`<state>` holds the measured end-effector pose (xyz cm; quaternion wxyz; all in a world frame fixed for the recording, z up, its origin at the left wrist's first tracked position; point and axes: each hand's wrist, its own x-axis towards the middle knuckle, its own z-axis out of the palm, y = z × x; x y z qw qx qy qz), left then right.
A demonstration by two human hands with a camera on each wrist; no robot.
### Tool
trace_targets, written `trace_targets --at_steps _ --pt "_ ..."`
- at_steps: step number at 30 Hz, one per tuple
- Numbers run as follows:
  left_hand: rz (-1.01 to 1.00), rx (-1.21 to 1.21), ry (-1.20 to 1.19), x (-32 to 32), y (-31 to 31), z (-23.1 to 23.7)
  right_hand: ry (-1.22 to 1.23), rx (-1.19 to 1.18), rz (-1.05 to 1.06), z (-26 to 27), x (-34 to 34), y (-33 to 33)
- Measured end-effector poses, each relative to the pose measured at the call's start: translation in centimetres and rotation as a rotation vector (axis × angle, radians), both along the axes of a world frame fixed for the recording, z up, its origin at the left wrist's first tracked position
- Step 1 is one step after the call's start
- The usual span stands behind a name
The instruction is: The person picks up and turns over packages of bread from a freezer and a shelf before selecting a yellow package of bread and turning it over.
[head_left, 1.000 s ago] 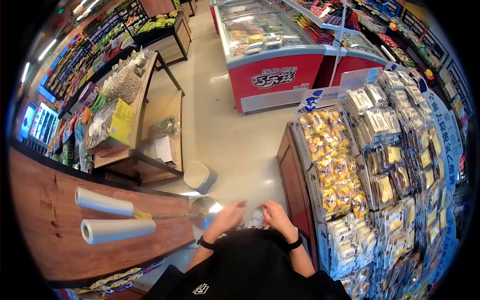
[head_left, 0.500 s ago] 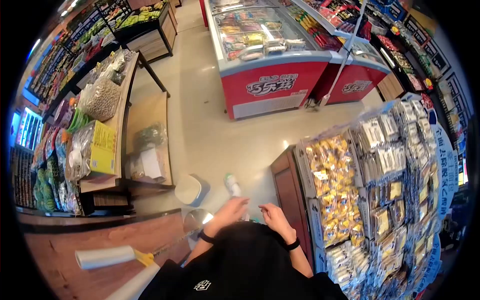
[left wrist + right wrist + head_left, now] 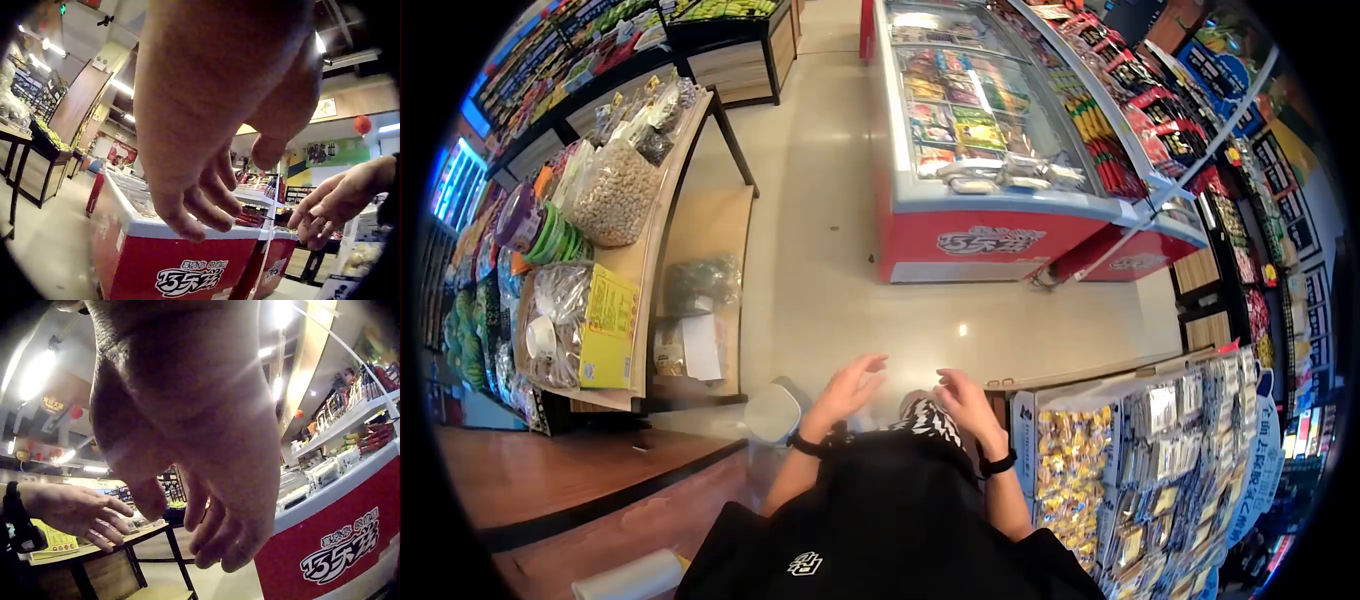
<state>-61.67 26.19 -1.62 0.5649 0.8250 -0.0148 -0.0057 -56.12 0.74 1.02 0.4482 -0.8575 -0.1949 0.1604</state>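
In the head view my left hand (image 3: 847,396) and right hand (image 3: 972,408) hang in front of my body, apart from each other, both without anything in them. The left wrist view has my left hand (image 3: 212,125) large, its fingers loosely bent, with the right hand (image 3: 344,200) off to its right. Loosely bent fingers also show on my right hand (image 3: 194,437) in the right wrist view, where the left hand (image 3: 78,512) is at the left. Neither hand touches any goods.
A red chest freezer (image 3: 980,240) stands ahead. Packaged snacks (image 3: 1075,455) fill a rack at the right. At the left is a goods table (image 3: 662,215) with a yellow box (image 3: 608,325); a bin (image 3: 772,412) stands near my left arm. Pale floor (image 3: 815,260) runs between.
The freezer and the left table appear nearer, and the snack rack sits lower in view. Both hands have risen slightly, with fingers more spread. The plastic rolls have moved towards the bottom edge.
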Motion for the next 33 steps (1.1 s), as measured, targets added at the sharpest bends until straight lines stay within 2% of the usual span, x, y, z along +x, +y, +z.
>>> trace_targets --at_steps 1,4,6,11,13,15,18,22,25,26,29,30,31,33 --pt "0.016 -0.03 0.003 0.8 0.5 0.1 0.057 0.019 -0.019 -0.2 1.6 0.5" --pt "0.057 -0.08 0.019 3.1 1.5 -0.2 0.031 0.016 -0.017 -0.5 6.7 1.3" --pt "0.082 -0.092 0.047 5.5 2.1 -0.8 0.148 0.104 -0.108 -0.5 11.3 2.5" --pt "0.034 -0.151 0.138 13.1 2.9 -1.2 0.107 0.233 -0.141 -2.6 21.9 3.0" --pt "0.009 -0.169 0.129 17.5 3.2 -1.2 0.154 0.301 -0.214 -2.6 26.8 3.6" --pt "-0.017 -0.18 0.137 22.1 3.4 -1.0 0.205 0.282 -0.197 -3.1 32.1 3.8" --pt "-0.015 -0.253 0.208 29.1 3.6 -1.7 0.312 0.486 -0.329 -3.3 39.3 5.1" --pt "-0.041 -0.265 0.229 39.7 4.2 -3.2 0.313 0.668 -0.345 -1.0 47.0 6.2" --pt "-0.056 -0.287 0.273 46.1 4.3 -3.1 0.313 0.719 -0.404 0.7 51.5 7.0" --pt "-0.043 -0.298 0.29 48.6 4.4 -3.0 0.329 0.777 -0.45 -0.2 53.3 7.4" --pt "-0.068 -0.338 0.265 54.1 4.5 -3.2 0.284 0.778 -0.543 -3.7 59.1 8.1" --pt "-0.067 -0.337 0.26 55.5 4.5 -3.1 0.22 0.741 -0.639 -4.2 60.5 8.8" --pt "-0.075 -0.377 0.33 57.1 4.5 -2.7 0.212 0.742 -0.636 -5.5 62.1 8.9" --pt "-0.092 -0.416 0.392 59.7 4.2 -2.5 0.246 0.529 -0.72 -8.7 65.3 9.0"
